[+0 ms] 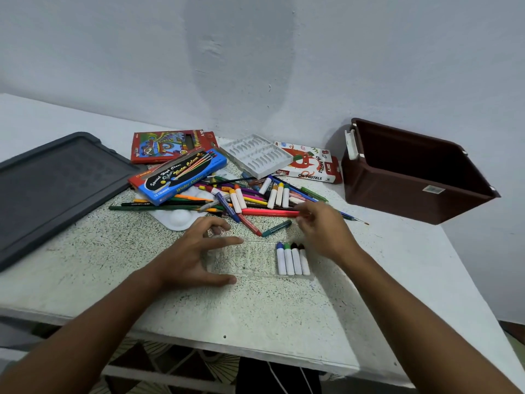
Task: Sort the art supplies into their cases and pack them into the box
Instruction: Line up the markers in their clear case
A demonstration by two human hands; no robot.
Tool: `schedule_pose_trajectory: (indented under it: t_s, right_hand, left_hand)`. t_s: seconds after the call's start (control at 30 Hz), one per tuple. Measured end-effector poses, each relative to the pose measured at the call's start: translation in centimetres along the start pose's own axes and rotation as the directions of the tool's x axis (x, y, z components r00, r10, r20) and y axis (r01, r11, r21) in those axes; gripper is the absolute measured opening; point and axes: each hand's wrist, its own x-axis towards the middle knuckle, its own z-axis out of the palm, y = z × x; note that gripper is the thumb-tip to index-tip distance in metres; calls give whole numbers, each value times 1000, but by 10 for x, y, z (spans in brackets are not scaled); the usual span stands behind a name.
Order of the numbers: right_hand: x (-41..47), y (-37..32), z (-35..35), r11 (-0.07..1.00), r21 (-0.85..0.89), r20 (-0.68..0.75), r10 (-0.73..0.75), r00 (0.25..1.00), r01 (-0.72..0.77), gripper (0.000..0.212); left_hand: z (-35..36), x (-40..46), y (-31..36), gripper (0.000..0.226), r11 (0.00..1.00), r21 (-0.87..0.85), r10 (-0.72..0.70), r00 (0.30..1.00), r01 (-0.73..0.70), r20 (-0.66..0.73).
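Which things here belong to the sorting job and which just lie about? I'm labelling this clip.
Job: clear tray with four crayons, loose pile, watercolour box, oil pastels box, white insert, red box, brown box, left hand, right hand.
Lying about: grey lid, palette.

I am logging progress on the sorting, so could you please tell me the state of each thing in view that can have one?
Dark brown plastic box: open, lidless, nothing seen inside.
Dark grey lid: off, flat on the table.
Clear plastic tray: partly filled, four white-wrapped crayons at its right end.
White moulded tray: empty.
Blue water colour carton: lying on the pile.
Left hand: open, steadying the tray.
Right hand: grip unclear.
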Motion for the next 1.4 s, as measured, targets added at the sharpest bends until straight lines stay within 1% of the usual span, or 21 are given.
schedule_pose_trajectory:
  t_s: [0.07,0.13,0.23,0.37,0.53,0.7,0.87,0.93,0.97,1.03,1.07,1.1,1.13,1.17,1.23,1.33,1.4]
  right_hand:
    - [21,7,-1,992,-123,-24,27,999,-30,32]
    - [37,12,0,975,-220,-6,30,1000,-30,33]
    - [47,14,3,954,-297,37,35,999,-22,33]
    - [52,12,6,929,-370,46,25,999,-6,32]
    - [53,15,9,912,-411,23,5,1000,5,30]
    - [53,19,11,920,-392,5,-23,1000,23,29]
    - [52,25,14,926,-370,2,-77,997,72,27]
    - [53,23,10,961,-270,-34,-66,997,55,26]
    - [52,20,6,982,-185,-69,-44,997,31,25]
    - [47,11,-3,995,90,-115,45,992,-34,26]
    - [44,6,-7,963,260,-103,98,990,-68,29]
    - [40,1,-10,903,419,-70,138,988,-97,31]
    - [37,-2,-12,832,542,-33,164,986,-120,32]
    - [34,-5,-13,768,626,1,177,984,-139,33]
    - [30,-9,-14,668,725,73,165,984,-166,32]
    - [23,-17,-14,540,815,170,124,978,-210,28]
    - [19,-20,-14,484,842,207,115,971,-237,25]
  left_hand:
    - [-1,0,0,64,1000,-25,4,1000,-5,-15]
    - [-2,0,-1,63,999,-34,4,1000,-4,-19]
    - [-2,0,0,63,999,-36,-8,1000,8,-14]
    - [-2,-1,1,65,998,-51,-29,1000,28,-7]
    - [-2,1,2,65,997,-63,-35,999,34,-8]
    - [-1,1,2,64,997,-76,-16,1000,14,-20]
    - [0,1,-1,64,998,-61,-21,1000,20,-10]
    - [2,2,-2,64,999,-37,-17,1000,17,-3]
    - [2,2,-2,64,1000,-20,-16,1000,16,4]
    - [3,3,-2,65,1000,4,-16,1000,16,22]
    - [4,3,-2,65,1000,10,-18,999,18,26]
    - [4,3,-2,65,1000,11,-21,999,21,31]
    - [3,3,-2,65,1000,12,-24,999,24,34]
    - [3,3,-1,65,1000,15,-24,999,24,35]
    - [3,3,-2,65,1000,21,-24,999,23,39]
    - [3,3,-2,64,999,34,-21,999,19,45]
    - [4,3,-2,64,998,53,-18,999,16,46]
